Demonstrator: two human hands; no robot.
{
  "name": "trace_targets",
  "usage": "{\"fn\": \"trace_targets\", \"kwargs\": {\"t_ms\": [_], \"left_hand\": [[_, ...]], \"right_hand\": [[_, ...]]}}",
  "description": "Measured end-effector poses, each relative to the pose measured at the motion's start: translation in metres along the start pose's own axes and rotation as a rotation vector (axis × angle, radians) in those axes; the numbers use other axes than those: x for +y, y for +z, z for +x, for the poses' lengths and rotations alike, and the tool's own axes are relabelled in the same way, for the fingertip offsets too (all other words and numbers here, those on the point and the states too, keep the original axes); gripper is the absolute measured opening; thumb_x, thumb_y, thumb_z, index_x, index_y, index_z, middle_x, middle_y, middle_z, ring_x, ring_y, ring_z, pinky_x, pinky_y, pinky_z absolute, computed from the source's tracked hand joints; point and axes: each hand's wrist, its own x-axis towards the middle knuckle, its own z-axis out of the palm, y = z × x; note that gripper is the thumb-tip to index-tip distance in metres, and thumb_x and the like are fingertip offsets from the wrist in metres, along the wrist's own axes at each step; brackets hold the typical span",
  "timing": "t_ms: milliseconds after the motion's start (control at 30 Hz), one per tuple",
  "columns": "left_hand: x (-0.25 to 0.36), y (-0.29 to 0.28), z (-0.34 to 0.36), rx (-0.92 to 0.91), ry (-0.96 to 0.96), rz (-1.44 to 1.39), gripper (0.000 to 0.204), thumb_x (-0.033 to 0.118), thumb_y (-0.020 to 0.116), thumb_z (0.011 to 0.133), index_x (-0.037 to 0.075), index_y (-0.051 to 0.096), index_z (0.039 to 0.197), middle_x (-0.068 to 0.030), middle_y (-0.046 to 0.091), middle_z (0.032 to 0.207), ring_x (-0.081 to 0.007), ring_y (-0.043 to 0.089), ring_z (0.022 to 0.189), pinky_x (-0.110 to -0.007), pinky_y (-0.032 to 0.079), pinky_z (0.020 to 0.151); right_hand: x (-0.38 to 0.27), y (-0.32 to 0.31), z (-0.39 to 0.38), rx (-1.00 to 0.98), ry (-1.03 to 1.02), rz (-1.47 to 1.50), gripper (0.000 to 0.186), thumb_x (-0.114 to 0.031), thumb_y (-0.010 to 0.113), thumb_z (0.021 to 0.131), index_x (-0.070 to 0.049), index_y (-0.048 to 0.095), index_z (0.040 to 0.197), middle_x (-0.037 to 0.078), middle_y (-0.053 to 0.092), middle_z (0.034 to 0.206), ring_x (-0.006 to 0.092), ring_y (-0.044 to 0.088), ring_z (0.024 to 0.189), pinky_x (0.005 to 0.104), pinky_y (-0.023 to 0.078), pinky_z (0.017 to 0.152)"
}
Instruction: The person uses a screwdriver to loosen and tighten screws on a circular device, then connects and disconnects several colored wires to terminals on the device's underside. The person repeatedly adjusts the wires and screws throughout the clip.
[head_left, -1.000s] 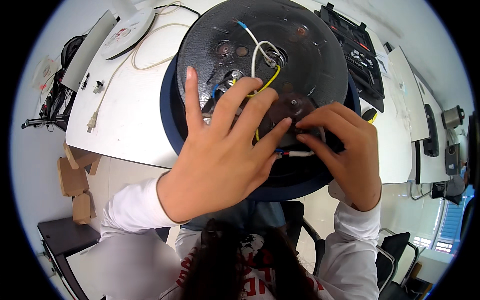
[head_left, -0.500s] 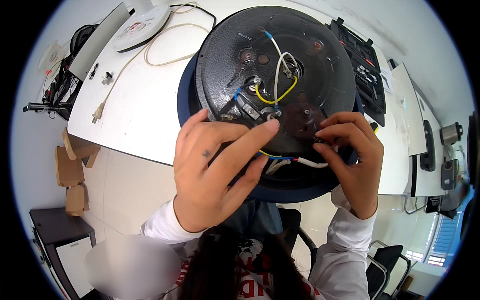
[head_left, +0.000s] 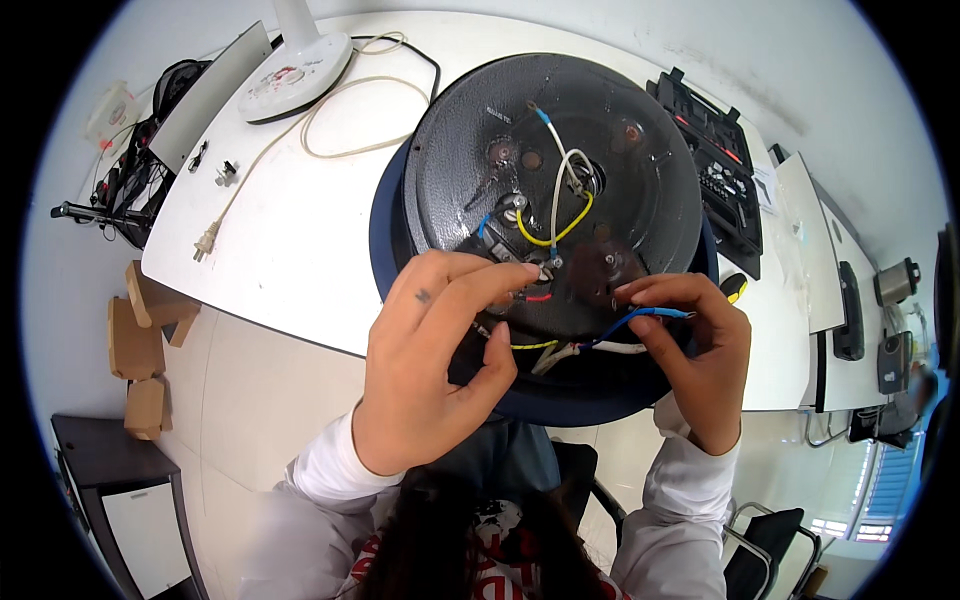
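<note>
A round black metal base (head_left: 460, 130) lies with its wired underside up, on a dark blue round body (head_left: 385, 230). My left hand (head_left: 425, 350) is open, its index fingertip by a small metal terminal near the base's front and its thumb apart. Beneath that fingertip shows a short red wire (head_left: 538, 297). At the front right, my right hand (head_left: 705, 340) pinches a blue wire (head_left: 660, 312) with a light blue sleeved end between thumb and fingers. A yellow wire (head_left: 540, 240) and a white wire (head_left: 556, 200) loop between the holes and screws.
A black tool case (head_left: 720, 180) stands open at the right, with a yellow-and-black object (head_left: 734, 288) near it. On the white table (head_left: 280, 220), a cable with a plug (head_left: 205, 242) runs from a white stand base (head_left: 295, 80). Cardboard boxes (head_left: 138, 350) lie at the left.
The view has shifted, so the base sits lower. The blue wire's sleeved end now lies across my right fingers. My left thumb and index finger are further apart, and the red wire shows below them.
</note>
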Motion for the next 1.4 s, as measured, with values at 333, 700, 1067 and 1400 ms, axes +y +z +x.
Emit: {"fn": "trace_targets", "kwargs": {"t_ms": [333,700,1067,1400], "left_hand": [[-0.032,-0.020,0.072,-0.028,-0.017,0.191,0.025,0.008,0.067,0.084,0.005,0.067,0.109,-0.0081,0.067,0.089,-0.0247,0.062,0.084,-0.034,0.048,0.078],[-0.039,-0.003,0.104,-0.090,0.262,0.482,0.017,0.008,0.067,0.086,0.005,0.071,0.102,-0.0124,0.067,0.096,-0.0325,0.062,0.090,-0.039,0.048,0.080],[-0.035,-0.023,0.104,-0.448,0.130,0.351,0.011,0.008,0.079,0.074,0.004,0.073,0.081,-0.0048,0.067,0.081,-0.0236,0.060,0.083,-0.035,0.047,0.073],[-0.036,-0.008,0.143,-0.816,0.067,0.206,0.012,0.007,0.078,0.074,0.001,0.074,0.084,-0.0062,0.069,0.074,-0.0129,0.061,0.065,-0.027,0.046,0.061]], "right_hand": [[0.003,0.009,0.002,0.084,0.021,-0.022,0.021,0.006,0.071,0.082,-0.001,0.067,0.101,0.006,0.071,0.094,0.0116,0.066,0.081,0.0228,0.049,0.071],[0.008,0.008,0.000,0.044,0.025,-0.030,0.019,0.007,0.068,0.084,0.001,0.063,0.102,0.009,0.068,0.098,0.0143,0.066,0.086,0.0250,0.051,0.077],[0.010,0.007,0.001,0.014,0.039,0.016,0.021,0.010,0.065,0.085,0.002,0.061,0.104,0.010,0.067,0.103,0.0162,0.067,0.094,0.0267,0.053,0.084],[0.017,0.015,0.000,0.125,-0.058,0.060,0.016,-0.002,0.075,0.084,-0.002,0.067,0.098,0.005,0.070,0.090,0.0101,0.064,0.072,0.0227,0.049,0.064]]}}
